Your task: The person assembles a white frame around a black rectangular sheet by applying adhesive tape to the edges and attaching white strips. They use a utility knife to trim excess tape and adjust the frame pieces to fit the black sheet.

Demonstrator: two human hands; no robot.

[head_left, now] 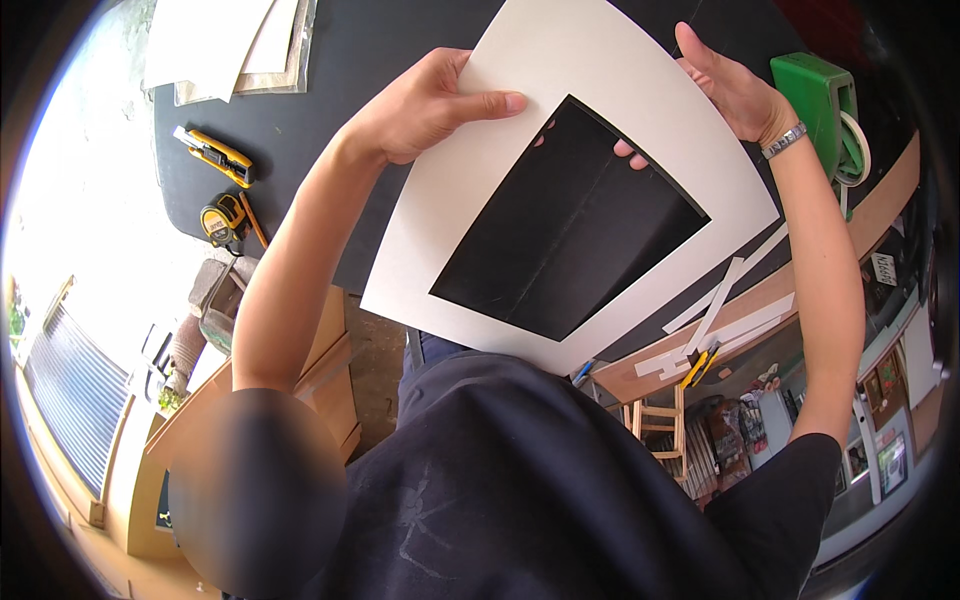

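Observation:
A white mat board point(610, 60) with a rectangular window cut in it is held up, tilted, in front of me. My left hand point(425, 108) grips its upper left edge, thumb on the white face and fingers behind. At the right edge, my right hand point(738, 92) supports it with fingers underneath; the thumb stands up, off the face. Fingertips show through the window. The board's lower edge comes close to my dark shirt. Beyond it lies a black tabletop point(370, 35), seen through the opening too.
On the left lie a yellow utility knife point(216, 156), a tape measure point(226, 219) and a pencil point(254, 220). White sheets point(215, 40) lie far left. A green tool point(815, 105) stands right, near white strips point(715, 305), a wooden board point(880, 215) and another yellow knife point(700, 366).

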